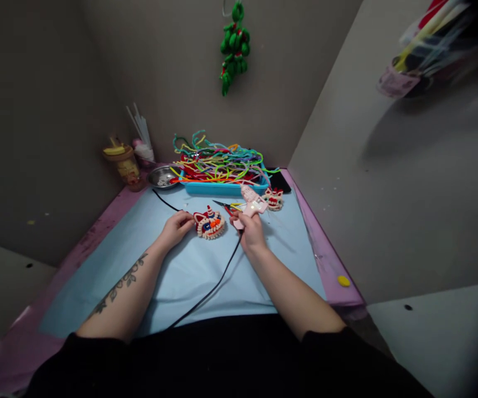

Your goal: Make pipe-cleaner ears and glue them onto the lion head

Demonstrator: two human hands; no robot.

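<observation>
My right hand (252,231) is closed round the handle of a pink hot glue gun (254,203), its black cord (222,278) running down over the table edge toward me. With fingers pinched, my left hand (177,228) grips the left edge of a lion-like head made of pipe cleaners (209,225), in red, cream, blue and orange. Pliers (227,209) with red and yellow handles lie just behind that piece, partly hidden by the glue gun. A second, similar pipe-cleaner head (274,199) rests to the right of the gun.
A blue tray (222,189) heaped with colourful pipe cleaners stands at the back, between a metal bowl (162,177) and a dark flat object (280,182). A drink cup (126,166) and a holder of white sticks (144,149) are back left. Walls enclose three sides.
</observation>
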